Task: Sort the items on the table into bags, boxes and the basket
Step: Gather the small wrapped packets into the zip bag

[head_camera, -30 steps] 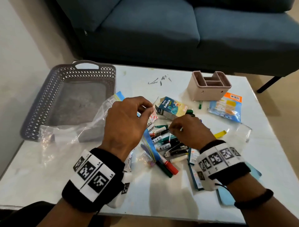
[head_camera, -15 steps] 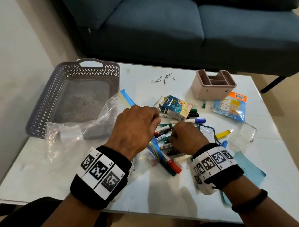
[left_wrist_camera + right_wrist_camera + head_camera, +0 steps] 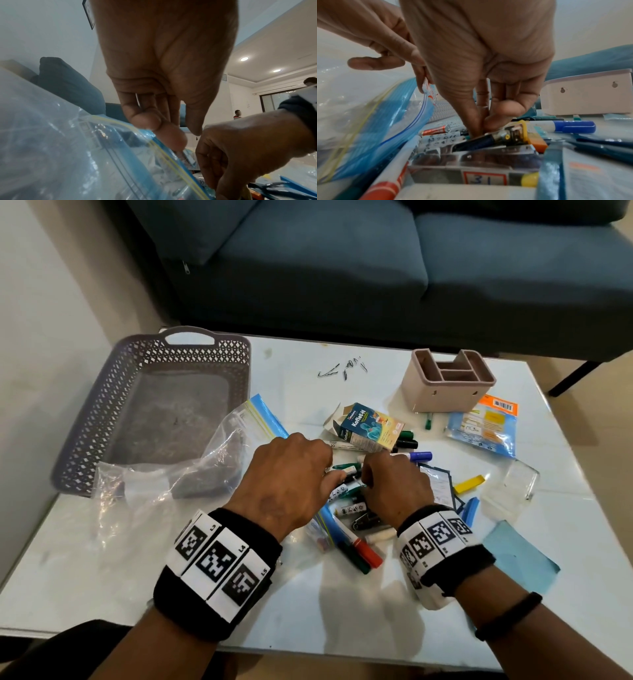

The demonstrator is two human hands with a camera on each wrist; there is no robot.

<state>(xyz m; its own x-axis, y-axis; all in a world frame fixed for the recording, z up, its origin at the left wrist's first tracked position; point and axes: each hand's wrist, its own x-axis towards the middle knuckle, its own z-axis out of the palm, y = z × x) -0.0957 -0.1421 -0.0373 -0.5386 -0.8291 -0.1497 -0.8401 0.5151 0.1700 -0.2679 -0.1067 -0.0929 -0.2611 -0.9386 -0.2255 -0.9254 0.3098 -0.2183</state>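
Observation:
A heap of markers (image 3: 349,508) and small items lies mid-table. My left hand (image 3: 337,474) hovers low at its left edge, thumb and fingers pinching a small white sachet with red print (image 3: 429,89), just above the blue zip strip of a clear zip bag (image 3: 205,460) (image 3: 120,155). My right hand (image 3: 364,474) (image 3: 482,127) points down into the heap. Its thumb and fingertips are pressed together on something small beside a dark pen (image 3: 476,142); what it pinches is hidden. A grey lattice basket (image 3: 102,405) stands at the left.
A pink compartment box (image 3: 442,395) stands at the back right, with a Koflet-H carton (image 3: 370,428) before it. A blue packet (image 3: 483,429), a clear plastic box (image 3: 513,487), a yellow clip (image 3: 469,483) and blue paper (image 3: 517,559) lie right. Hairpins (image 3: 342,368) lie behind, near the sofa (image 3: 342,268).
My left hand has come down from a raised pinch to the heap, close to the right hand. The right hand has dug further into the markers.

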